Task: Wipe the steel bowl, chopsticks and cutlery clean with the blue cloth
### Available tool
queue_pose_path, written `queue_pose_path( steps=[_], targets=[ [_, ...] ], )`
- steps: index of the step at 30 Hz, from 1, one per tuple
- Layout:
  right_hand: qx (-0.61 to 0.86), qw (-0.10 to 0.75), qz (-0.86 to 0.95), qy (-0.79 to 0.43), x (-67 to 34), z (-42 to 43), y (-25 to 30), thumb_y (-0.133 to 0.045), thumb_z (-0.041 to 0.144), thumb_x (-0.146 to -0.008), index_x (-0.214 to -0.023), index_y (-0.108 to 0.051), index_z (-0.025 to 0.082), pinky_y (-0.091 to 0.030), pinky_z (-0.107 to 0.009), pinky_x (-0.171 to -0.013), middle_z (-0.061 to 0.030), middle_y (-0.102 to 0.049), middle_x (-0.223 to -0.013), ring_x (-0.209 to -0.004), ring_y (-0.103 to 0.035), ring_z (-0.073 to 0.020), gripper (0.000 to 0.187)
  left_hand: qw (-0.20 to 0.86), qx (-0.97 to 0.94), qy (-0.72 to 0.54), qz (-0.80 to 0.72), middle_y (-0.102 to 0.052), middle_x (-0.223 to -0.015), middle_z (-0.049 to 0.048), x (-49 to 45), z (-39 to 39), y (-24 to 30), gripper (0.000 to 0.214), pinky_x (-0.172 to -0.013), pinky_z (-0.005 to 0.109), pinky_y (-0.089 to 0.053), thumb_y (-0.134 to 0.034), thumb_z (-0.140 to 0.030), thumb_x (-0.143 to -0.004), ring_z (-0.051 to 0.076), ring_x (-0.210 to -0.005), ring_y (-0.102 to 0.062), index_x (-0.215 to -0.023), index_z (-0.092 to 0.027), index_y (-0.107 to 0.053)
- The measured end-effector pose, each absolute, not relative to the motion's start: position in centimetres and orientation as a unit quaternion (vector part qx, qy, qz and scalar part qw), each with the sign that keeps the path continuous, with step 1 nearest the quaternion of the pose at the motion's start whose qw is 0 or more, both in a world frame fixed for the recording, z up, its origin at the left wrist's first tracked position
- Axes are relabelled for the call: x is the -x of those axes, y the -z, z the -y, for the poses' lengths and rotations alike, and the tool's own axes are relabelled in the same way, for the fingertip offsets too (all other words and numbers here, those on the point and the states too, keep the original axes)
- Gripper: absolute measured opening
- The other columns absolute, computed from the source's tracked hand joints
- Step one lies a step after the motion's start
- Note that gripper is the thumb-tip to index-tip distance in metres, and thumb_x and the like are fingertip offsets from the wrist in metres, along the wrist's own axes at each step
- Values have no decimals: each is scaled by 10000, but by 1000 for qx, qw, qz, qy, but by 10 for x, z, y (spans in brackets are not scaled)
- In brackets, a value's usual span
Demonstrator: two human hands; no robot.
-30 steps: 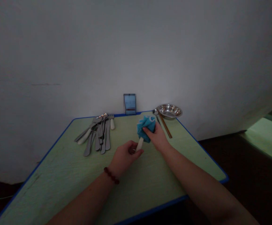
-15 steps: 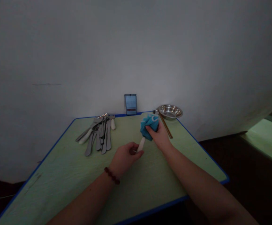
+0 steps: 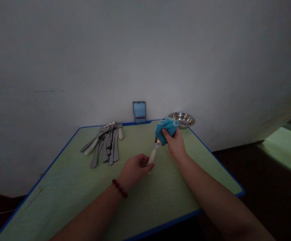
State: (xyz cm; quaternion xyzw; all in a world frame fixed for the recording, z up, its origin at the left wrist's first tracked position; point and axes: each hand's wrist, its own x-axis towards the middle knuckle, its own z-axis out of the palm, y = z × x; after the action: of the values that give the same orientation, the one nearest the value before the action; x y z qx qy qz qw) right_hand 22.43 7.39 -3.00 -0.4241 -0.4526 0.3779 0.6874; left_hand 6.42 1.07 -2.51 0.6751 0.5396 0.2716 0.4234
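Note:
My left hand [image 3: 136, 167], with a dark red bead bracelet on the wrist, is closed around the white handle of a piece of cutlery [image 3: 152, 156]. Its shiny metal neck points up and away; the cloth covers part of the head, so I cannot tell whether it is a fork or a spoon. A bunched blue cloth [image 3: 169, 130] with a pale edge is gripped in my right hand [image 3: 177, 142], against the upper end of the cutlery. To the left lies a pile of metal cutlery [image 3: 107, 144], with a white-handled fork [image 3: 120, 131] at its right side.
A metal bowl [image 3: 185, 120] stands at the table's far right corner; the cloth and right hand hide what lay beside it. An upright, blurred phone-like device [image 3: 139, 112] leans on the wall [image 3: 145, 60] at the back. The pale green table [image 3: 67, 187] has a blue edge.
My right hand and the cloth have moved up and right along the cutlery, baring its metal neck. The chopsticks near the bowl are now covered. My left hand has barely moved.

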Motion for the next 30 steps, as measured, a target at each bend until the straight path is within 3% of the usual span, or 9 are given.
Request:
queue_pose_path(
  steps=[3, 10, 16, 24, 30],
  targets=[
    [395, 733, 420, -361, -222, -75, 29, -605, 357, -633, -942, -497, 214, -423, -338, -831, -19, -586, -969, -872, -552, -152, 357, 460, -649, -280, -538, -659, -720, 45, -65, -11, 25, 248, -582, 279, -440, -588, -377, -596, 174, -641, -595, -711, -157, -583],
    [369, 739, 397, -399, -221, -74, 26, -604, 337, -635, -954, -496, 225, -433, -326, -822, -12, -596, -978, -876, -562, -142, 355, 557, -563, -337, -509, -652, -707, 45, -66, -13, 23, 246, -612, 284, -466, -599, -339, -622, 155, -646, -594, -762, -138, -579],
    [360, 729, 404, -419, -220, -73, 27, -622, 330, -624, -972, -495, 226, -424, -342, -836, -19, -585, -989, -897, -550, -150, 385, 632, -461, -432, -448, -632, -874, 78, -65, -14, 22, 279, -706, 284, -464, -581, -317, -666, 135, -737, -583, -859, -115, -578],
    [346, 709, 425, -444, -213, -68, 28, -621, 313, -634, -907, -517, 237, -417, -327, -843, 11, -600, -902, -842, -563, -128, 302, 671, -408, -479, -394, -627, -870, 87, -68, -11, 19, 280, -665, 284, -456, -561, -282, -683, 113, -644, -558, -890, -97, -588],
    [362, 704, 475, -384, -213, -66, 27, -607, 329, -643, -953, -499, 220, -420, -345, -840, -14, -592, -950, -878, -554, -146, 345, 687, -403, -467, -383, -630, -840, 76, -69, -11, 20, 264, -653, 265, -452, -560, -280, -692, 111, -634, -562, -881, -99, -595]
  ],
)
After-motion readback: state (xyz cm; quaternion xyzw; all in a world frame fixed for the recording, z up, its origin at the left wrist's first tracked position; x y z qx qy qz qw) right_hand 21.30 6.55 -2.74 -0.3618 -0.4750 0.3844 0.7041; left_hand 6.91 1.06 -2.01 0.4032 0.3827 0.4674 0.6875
